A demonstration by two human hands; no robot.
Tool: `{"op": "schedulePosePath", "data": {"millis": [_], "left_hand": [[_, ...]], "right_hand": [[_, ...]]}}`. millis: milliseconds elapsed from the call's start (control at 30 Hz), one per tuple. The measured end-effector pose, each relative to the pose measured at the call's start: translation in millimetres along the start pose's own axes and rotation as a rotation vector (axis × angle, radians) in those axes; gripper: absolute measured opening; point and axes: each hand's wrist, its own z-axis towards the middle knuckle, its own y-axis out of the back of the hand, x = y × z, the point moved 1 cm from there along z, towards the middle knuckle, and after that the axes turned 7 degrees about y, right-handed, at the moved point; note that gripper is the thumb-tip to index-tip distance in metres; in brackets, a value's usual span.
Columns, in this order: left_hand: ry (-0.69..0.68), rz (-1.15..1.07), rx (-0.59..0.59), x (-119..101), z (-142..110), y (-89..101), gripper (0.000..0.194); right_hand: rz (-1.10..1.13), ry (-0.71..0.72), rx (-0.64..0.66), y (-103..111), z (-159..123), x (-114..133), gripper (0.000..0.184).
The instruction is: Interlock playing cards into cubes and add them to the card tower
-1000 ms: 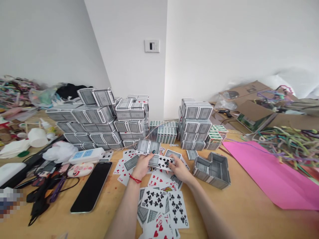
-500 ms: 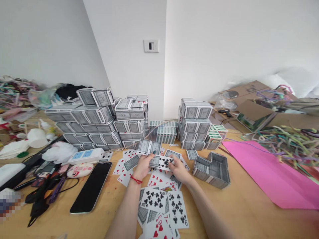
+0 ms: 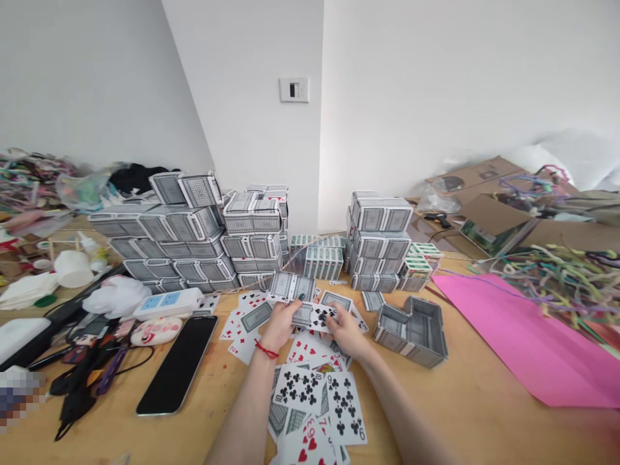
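Note:
My left hand (image 3: 281,323), with a red string bracelet at the wrist, is closed on joined playing cards (image 3: 293,285) with grey patterned backs. From the other side my right hand (image 3: 345,329) pinches a playing card (image 3: 321,314) whose black-pip face shows; it meets the grey-backed part between my hands. My fingers partly cover where the cards join. Loose playing cards (image 3: 310,352) lie under and around both hands, some face up, some face down. Nearer to me are a ten of clubs (image 3: 298,389) and a nine of clubs (image 3: 346,407).
Stacked blocks built from cards (image 3: 184,223) stand at the back left, with another stack (image 3: 380,245) right of centre. An open card box (image 3: 411,332) sits right of my hands, beside pink paper (image 3: 523,336). A phone (image 3: 178,365) and power strip (image 3: 167,303) lie left.
The held cards have shifted very slightly to the right, and my left hand and wrist with them. My right hand keeps its pinch. Everything else stays where it was.

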Motion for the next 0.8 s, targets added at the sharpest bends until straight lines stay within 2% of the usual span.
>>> {"op": "schedulePosePath", "data": {"millis": [400,800], "left_hand": [[0.000,-0.010,0.044,2,-4,-6.8,0.022],[0.027,-0.018,0.050,7,-4,-14.6,0.017]], "right_hand": [[0.010,-0.042,-0.021,-6,-1,4,0.016],[0.049,-0.045,-0.026,-12,0,6,0.018]]}}
